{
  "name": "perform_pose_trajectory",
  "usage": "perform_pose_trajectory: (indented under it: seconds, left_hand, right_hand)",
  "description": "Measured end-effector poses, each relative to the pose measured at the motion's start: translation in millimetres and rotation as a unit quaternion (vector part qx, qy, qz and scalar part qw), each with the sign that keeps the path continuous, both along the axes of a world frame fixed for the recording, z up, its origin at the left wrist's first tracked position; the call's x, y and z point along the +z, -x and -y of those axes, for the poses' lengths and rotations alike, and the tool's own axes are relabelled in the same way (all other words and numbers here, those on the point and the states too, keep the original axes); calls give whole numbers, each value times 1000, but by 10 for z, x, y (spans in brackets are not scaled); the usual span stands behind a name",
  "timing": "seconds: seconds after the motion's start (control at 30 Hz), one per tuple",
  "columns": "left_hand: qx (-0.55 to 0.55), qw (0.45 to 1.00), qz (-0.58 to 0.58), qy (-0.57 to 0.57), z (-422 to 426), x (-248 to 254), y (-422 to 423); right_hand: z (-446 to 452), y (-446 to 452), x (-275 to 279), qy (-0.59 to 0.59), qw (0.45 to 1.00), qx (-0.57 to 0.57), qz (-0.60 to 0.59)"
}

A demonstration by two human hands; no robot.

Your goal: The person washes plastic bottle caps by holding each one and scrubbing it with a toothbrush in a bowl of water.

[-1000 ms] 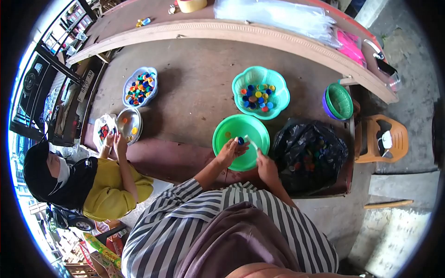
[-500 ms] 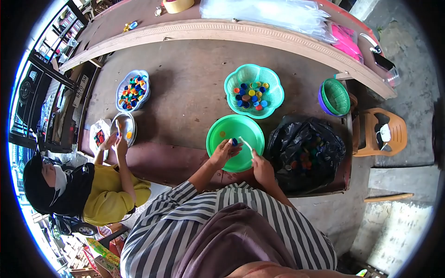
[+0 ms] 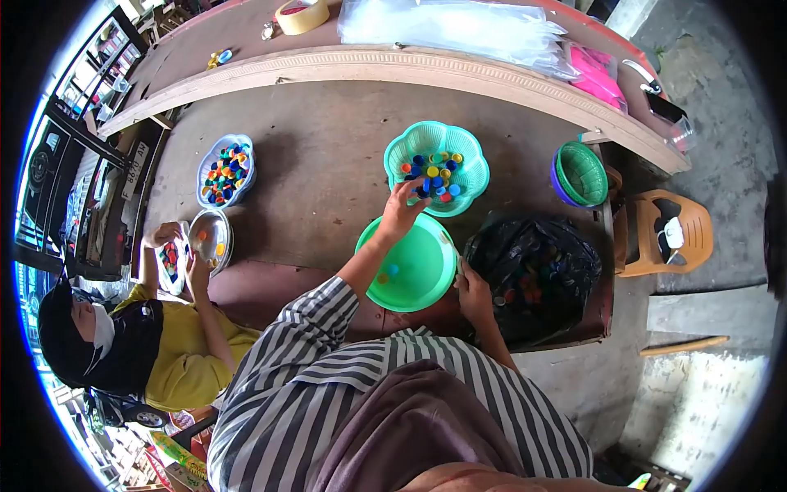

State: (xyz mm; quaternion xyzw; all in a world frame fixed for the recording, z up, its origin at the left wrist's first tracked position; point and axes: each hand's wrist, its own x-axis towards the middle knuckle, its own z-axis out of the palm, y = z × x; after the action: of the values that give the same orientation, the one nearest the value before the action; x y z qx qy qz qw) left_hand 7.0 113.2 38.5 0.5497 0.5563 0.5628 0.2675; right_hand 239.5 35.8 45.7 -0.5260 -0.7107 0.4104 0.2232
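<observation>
My left hand (image 3: 400, 215) reaches over the near edge of the scalloped teal basket (image 3: 473, 156), its fingers around a dark blue cap (image 3: 423, 193). Blue, yellow, orange and red caps lie in this basket. Nearer to me is a round green bowl (image 3: 410, 283) with a yellow-orange cap and a light blue spot inside. At its right rim, my right hand (image 3: 473, 291) is closed around a thin white tool (image 3: 459, 266), mostly hidden by the fingers. A black plastic bag (image 3: 533, 316) holding many caps is just right of that hand.
At left, a person in yellow (image 3: 184, 357) has both hands near a metal bowl (image 3: 225, 234) and a white container of caps. Behind these is a pale blue basket (image 3: 202, 180) of caps. Green and purple baskets (image 3: 584, 174) stand right. A wooden rail (image 3: 393, 64) crosses the table.
My left hand has moved from over the green bowl up to the teal basket with the blue cap. My right hand has moved the white tool toward the bowl's right rim.
</observation>
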Motion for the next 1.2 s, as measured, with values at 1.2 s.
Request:
perform_pose_trajectory:
  seconds: [1.2]
  left_hand:
    - [-68,878,412,234,1277,-634,43]
  right_hand:
    - [406,296,-239,-66,997,27,43]
